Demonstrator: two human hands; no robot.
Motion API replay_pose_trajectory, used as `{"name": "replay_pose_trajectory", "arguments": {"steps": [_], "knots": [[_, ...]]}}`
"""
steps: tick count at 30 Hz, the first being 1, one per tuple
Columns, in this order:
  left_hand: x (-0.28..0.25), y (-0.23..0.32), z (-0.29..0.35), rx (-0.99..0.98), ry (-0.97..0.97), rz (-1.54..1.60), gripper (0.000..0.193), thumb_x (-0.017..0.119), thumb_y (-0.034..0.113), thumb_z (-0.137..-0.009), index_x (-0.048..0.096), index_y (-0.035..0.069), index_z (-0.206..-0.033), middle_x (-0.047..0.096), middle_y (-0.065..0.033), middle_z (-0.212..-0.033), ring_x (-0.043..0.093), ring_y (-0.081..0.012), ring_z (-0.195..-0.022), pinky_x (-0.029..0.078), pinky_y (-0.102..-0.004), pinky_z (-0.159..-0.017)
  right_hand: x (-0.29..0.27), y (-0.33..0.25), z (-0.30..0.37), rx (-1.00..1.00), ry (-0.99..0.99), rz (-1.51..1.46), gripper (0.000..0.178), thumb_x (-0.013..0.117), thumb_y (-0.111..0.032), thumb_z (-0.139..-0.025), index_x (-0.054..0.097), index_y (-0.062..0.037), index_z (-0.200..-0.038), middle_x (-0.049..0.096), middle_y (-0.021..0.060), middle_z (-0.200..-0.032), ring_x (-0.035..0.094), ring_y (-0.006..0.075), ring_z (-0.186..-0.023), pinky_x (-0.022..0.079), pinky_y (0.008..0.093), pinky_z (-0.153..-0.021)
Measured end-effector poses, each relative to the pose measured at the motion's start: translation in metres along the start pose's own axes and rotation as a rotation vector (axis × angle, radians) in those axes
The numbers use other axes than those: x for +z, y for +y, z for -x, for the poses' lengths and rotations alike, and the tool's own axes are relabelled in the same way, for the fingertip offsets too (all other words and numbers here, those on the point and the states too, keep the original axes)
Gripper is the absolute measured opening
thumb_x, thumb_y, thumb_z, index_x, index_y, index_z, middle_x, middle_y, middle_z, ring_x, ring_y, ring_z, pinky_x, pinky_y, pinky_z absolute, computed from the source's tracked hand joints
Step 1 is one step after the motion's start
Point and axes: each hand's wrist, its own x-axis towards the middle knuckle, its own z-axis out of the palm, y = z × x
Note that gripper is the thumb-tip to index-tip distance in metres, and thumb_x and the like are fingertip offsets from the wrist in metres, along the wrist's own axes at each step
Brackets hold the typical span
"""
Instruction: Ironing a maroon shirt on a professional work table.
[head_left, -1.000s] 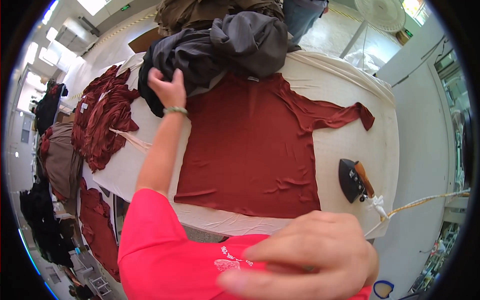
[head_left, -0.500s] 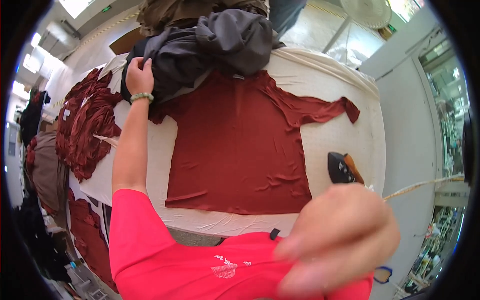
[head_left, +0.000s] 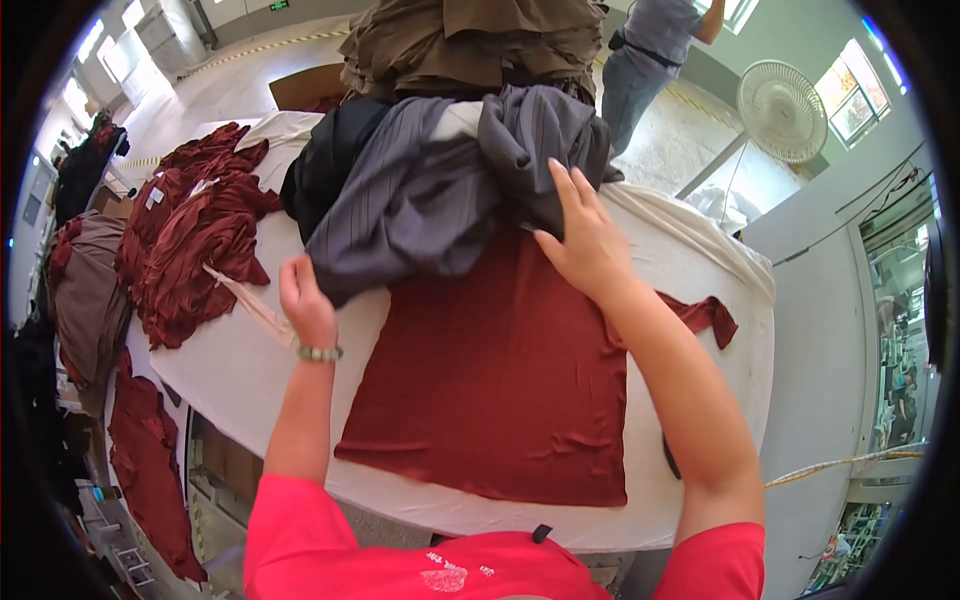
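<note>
A dark red long-sleeved shirt (head_left: 500, 390) lies spread on the white cloth-covered table in front of me. Bunched dark grey cloth (head_left: 410, 220) covers its upper part, so the collar and left sleeve are hidden. My left hand (head_left: 308, 302) is closed in a pinch on the near left corner of this grey cloth, just left of the shirt. On the other side, my right hand (head_left: 592, 245) rests against the bundle with thumb and fingers apart. My right forearm crosses over the shirt's right side and hides most of that sleeve.
Crumpled dark red garments (head_left: 190, 240) lie heaped at the table's left. Beyond the grey cloth rises a brown fabric pile (head_left: 470, 50). An iron (head_left: 671, 458) is mostly hidden by my right arm. A person (head_left: 645, 70) and a white fan (head_left: 782, 112) stand past the table.
My right hand has moved from close below the camera to the grey cloth. My left hand has pulled the cloth's edge nearer, over the shirt's top. The view has tilted up.
</note>
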Motion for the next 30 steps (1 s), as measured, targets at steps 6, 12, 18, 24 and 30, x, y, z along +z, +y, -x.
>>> {"name": "replay_pose_trajectory", "arguments": {"steps": [6,12,18,24,30], "knots": [[-0.037,-0.012,0.060,-0.413,-0.069,0.208,0.028,0.063,0.028,-0.109,0.063,0.000,-0.106,0.061,0.0027,-0.097,0.055,-0.0082,-0.089,0.048,-0.0261,-0.082,0.077,0.013,-0.085,0.200,-0.154,0.041,0.047,0.074,-0.024,-0.093,0.061,-0.0129,-0.137,0.062,0.0190,-0.140,0.063,0.0379,-0.125,0.055,0.0467,-0.098],[-0.048,-0.022,0.066,-0.722,-0.713,-0.109,0.048,0.082,0.028,-0.094,0.070,-0.009,-0.121,0.069,-0.0096,-0.132,0.068,-0.0145,-0.107,0.057,-0.0333,-0.090,0.022,0.069,-0.099,0.371,0.242,-0.417,0.018,0.070,-0.022,-0.096,0.074,-0.0063,-0.104,0.074,0.0148,-0.095,0.073,0.0319,-0.090,0.055,0.0429,-0.083],[-0.030,-0.006,0.036,-0.036,-0.638,-0.276,0.028,0.073,0.021,-0.102,0.074,-0.002,-0.117,0.078,-0.0100,-0.107,0.067,-0.0153,-0.100,0.052,-0.0333,-0.093,-0.222,0.105,-0.024,0.070,0.523,-1.120,0.025,0.059,-0.017,-0.108,0.067,0.0008,-0.125,0.070,0.0119,-0.116,0.070,0.0244,-0.105,0.059,0.0395,-0.096],[-0.012,0.066,-0.028,0.052,-0.325,0.080,0.038,0.071,0.027,-0.104,0.071,-0.009,-0.120,0.076,-0.0065,-0.109,0.064,-0.0138,-0.097,0.050,-0.0305,-0.093,-0.388,0.088,0.137,0.249,0.947,-0.561,0.045,0.051,-0.019,-0.111,0.053,0.0019,-0.151,0.064,0.0148,-0.142,0.059,0.0243,-0.130,0.043,0.0401,-0.117],[0.004,0.136,-0.067,-0.148,-0.179,0.457,0.030,0.075,0.026,-0.101,0.074,-0.003,-0.108,0.075,-0.0061,-0.102,0.069,-0.0140,-0.087,0.055,-0.0285,-0.083,-0.375,0.085,0.243,0.485,0.869,-0.053,0.041,0.052,-0.022,-0.113,0.060,-0.0029,-0.148,0.064,-0.0002,-0.128,0.057,0.0047,-0.102,0.044,0.0190,-0.096]]}}
